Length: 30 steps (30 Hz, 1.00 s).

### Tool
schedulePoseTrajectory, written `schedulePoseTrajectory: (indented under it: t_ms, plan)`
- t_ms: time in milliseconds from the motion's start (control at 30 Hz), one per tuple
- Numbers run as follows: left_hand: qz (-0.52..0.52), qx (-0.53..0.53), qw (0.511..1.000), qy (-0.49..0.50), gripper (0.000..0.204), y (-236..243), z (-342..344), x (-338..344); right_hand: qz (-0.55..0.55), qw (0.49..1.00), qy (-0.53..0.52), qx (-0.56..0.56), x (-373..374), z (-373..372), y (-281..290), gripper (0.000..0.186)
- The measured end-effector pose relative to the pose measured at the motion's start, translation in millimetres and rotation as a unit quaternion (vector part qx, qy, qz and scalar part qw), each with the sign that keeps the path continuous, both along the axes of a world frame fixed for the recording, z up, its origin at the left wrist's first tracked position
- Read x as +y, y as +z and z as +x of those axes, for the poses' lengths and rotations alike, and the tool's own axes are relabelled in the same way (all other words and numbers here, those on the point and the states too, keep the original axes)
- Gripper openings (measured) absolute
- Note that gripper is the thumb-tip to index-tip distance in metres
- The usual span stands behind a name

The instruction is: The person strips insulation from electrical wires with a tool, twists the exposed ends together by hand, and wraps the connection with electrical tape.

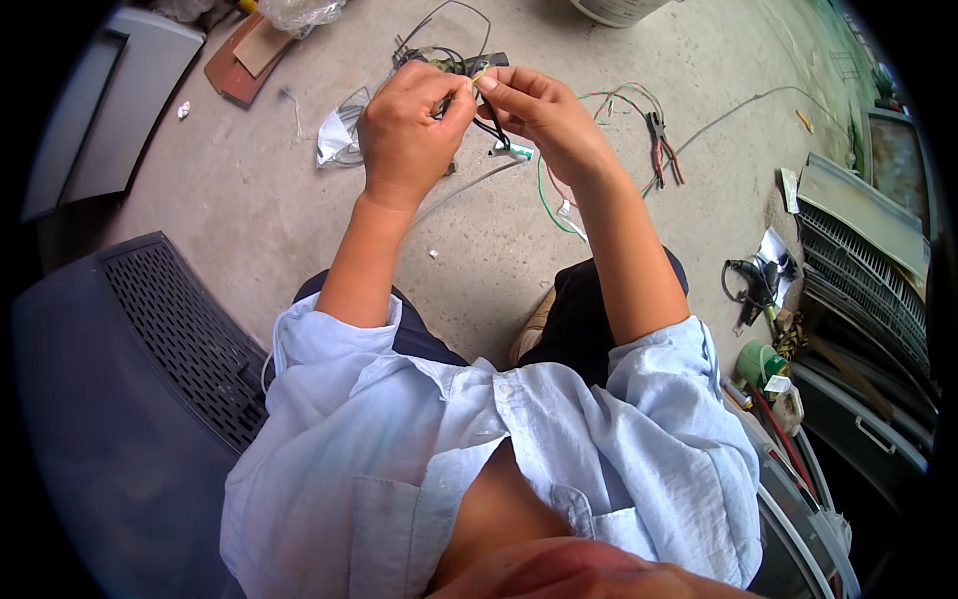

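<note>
A: What is seen first, by size?
B: The concrete floor (479,270), spread across the middle of the frame. The lower left is filled by a dark casing (90,389), pierced with slots on one side.
A: And next?
B: A grey panel (140,100) is seen at upper left, and a grille (863,275) is stacked among other parts at the right edge.
A: How are the hands placed?
B: Both are raised at upper centre. The left hand (414,125) is curled, its thumb and forefinger pinched on a yellow wire; by the right hand (544,112) the same wire is pinched, thumb against fingers.
A: Anything smaller?
B: Black cables (496,125) are bunched behind and below the fingertips. Right of centre, pliers (659,150) are laid beside thin green and red wires (544,190).
A: The smallest?
B: The yellow wire (480,74), held between the two hands.
</note>
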<state>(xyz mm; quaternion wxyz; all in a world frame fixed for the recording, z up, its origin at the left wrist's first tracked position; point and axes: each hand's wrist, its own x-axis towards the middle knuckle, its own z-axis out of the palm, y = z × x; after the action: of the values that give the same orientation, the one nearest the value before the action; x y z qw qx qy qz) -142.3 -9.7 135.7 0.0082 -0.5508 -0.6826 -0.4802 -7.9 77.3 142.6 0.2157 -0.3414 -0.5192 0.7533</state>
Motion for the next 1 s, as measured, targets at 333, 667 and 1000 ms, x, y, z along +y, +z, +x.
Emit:
schedulePoseTrajectory:
  t_ms: [333,667,1000]
  plan:
    - [-0.035,0.06,0.997,-0.027,0.007,5.7,-3.1,-1.0,0.063,0.997,-0.023,0.027,1.8,-1.7,-11.4,0.019]
    - [-0.16,-0.365,0.914,-0.075,0.013,-2.7,-8.4,-5.5,0.121,0.991,0.029,-0.054,-1.4,-4.4,-2.7,0.023]
    - [-0.242,-0.575,0.763,-0.168,0.018,13.9,-24.1,-9.4,0.023,0.997,0.075,0.008,10.0,2.2,-7.2,0.025]
